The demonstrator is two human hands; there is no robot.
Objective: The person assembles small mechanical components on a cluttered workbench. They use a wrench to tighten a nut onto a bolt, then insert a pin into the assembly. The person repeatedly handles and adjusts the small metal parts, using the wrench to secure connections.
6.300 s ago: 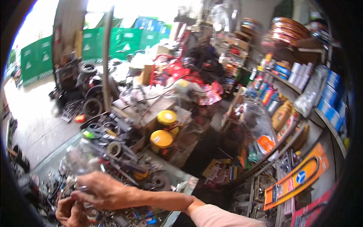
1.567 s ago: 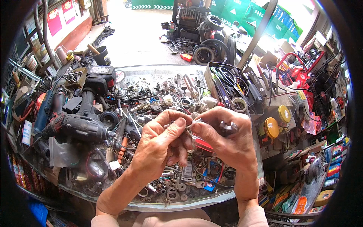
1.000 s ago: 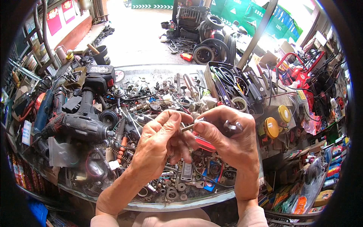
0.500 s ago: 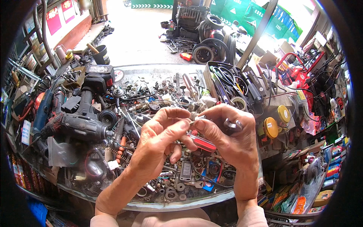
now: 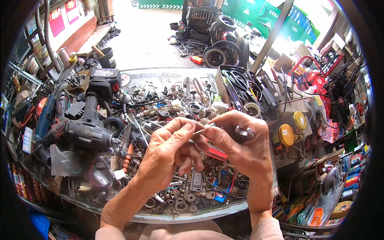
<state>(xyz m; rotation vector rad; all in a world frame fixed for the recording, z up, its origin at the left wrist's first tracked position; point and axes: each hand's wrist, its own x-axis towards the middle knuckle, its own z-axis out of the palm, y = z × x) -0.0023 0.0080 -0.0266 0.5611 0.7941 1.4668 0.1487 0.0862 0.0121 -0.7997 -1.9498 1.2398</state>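
Observation:
Above the cluttered bench, my two hands meet fingertip to fingertip. My left hand (image 5: pixel 166 146) is closed in a pinch on one end of a thin, dull rod (image 5: pixel 199 131), its lower fingers curled below. At the rod's other end, my right hand (image 5: pixel 242 150) pinches a small silver piece (image 5: pixel 209 125) between thumb and forefinger; whether the two parts are joined I cannot tell. A red-handled tool (image 5: pixel 217 153) also rests in my right hand, mostly hidden by the palm. A curved metal end (image 5: pixel 245 132) shows beside the knuckles, perhaps part of that tool.
A black cordless impact wrench (image 5: pixel 88 130) lies at left. Loose washers, springs and small metal parts (image 5: pixel 182 204) cover the glass-topped bench (image 5: pixel 168 218). A metal box of tools (image 5: pixel 224 82) stands behind my right hand. Two yellow-lidded jars (image 5: pixel 287 135) sit at right.
My left thumb and fingers have shifted slightly left, baring more of the thin rod. The red handle is now more covered. My right hand has barely moved.

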